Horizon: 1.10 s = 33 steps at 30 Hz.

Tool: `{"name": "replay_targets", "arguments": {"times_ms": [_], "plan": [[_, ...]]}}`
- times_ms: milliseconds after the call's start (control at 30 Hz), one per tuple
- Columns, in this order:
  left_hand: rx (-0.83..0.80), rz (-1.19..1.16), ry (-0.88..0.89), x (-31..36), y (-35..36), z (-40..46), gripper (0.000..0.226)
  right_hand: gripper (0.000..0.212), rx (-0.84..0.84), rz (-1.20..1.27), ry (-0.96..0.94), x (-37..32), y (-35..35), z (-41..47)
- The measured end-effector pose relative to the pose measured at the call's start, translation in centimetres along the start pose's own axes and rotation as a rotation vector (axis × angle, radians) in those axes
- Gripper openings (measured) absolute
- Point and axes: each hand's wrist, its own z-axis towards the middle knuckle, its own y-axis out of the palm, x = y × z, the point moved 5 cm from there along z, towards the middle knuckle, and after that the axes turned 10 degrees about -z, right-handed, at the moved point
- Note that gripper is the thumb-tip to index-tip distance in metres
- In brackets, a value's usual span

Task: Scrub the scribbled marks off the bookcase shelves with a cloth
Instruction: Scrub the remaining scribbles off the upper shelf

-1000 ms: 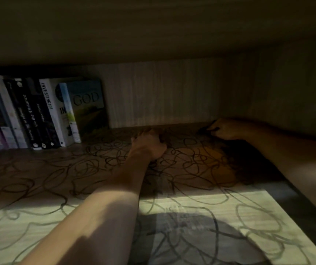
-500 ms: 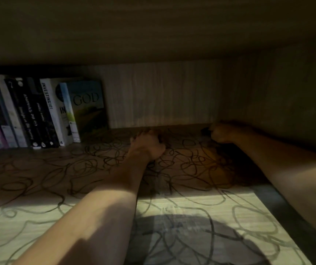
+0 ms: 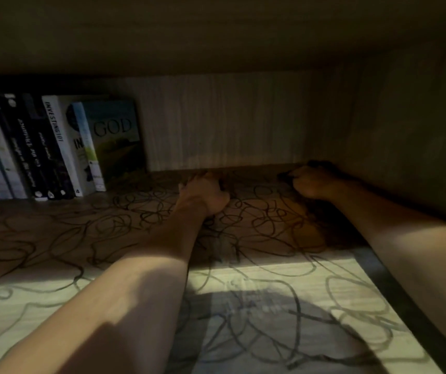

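The shelf board (image 3: pixel 41 287) is covered in black looping scribbled marks (image 3: pixel 267 220), front to back. My right hand (image 3: pixel 310 183) is deep in the back right corner. It grips a dark cloth (image 3: pixel 285 176) that pokes out past the fingers and presses on the board. My left hand (image 3: pixel 203 193) rests on the shelf near the back middle, fingers pointing toward the back panel and holding nothing. Both forearms reach in from the front. The back half of the shelf lies in deep shadow.
A row of upright books (image 3: pixel 62 147) fills the back left of the shelf. The back panel (image 3: pixel 224 120) and right side wall (image 3: pixel 391 144) close the space, with the shelf above (image 3: pixel 216 31) low overhead. A shadow falls on the lit front strip.
My right hand with the cloth has slid a little rightward, deeper into the back right corner. My left hand has stayed where it was.
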Motion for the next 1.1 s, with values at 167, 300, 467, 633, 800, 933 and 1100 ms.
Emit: {"name": "replay_targets", "arguments": {"times_ms": [167,300,467,633,800,933,1100], "plan": [[0.002,0.010,-0.001,-0.2,0.2,0.4,0.046,0.035,-0.033,-0.025,0.006,1.1,-0.6,-1.3],[0.024,0.012,0.006,-0.1,0.1,0.4,0.042,0.040,-0.071,-0.125,0.073,0.6,-1.1,-1.7],[0.014,0.009,0.012,-0.1,0.2,0.5,0.044,0.038,-0.023,-0.051,-0.049,-0.3,-1.4,-1.9],[-0.014,-0.013,0.004,-0.1,0.2,0.3,0.047,0.034,-0.061,-0.052,-0.040,0.9,-1.0,-3.0],[-0.003,0.007,0.026,-0.2,0.2,0.5,0.047,0.037,-0.045,-0.030,-0.010,-0.2,-0.9,-1.2],[-0.001,0.006,0.015,-0.2,0.4,0.6,0.047,0.039,-0.041,0.057,-0.110,-0.7,-0.4,-1.9],[0.004,0.017,0.012,0.1,0.2,0.3,0.047,0.036,-0.065,0.015,-0.011,0.8,-0.5,-0.2]]}}
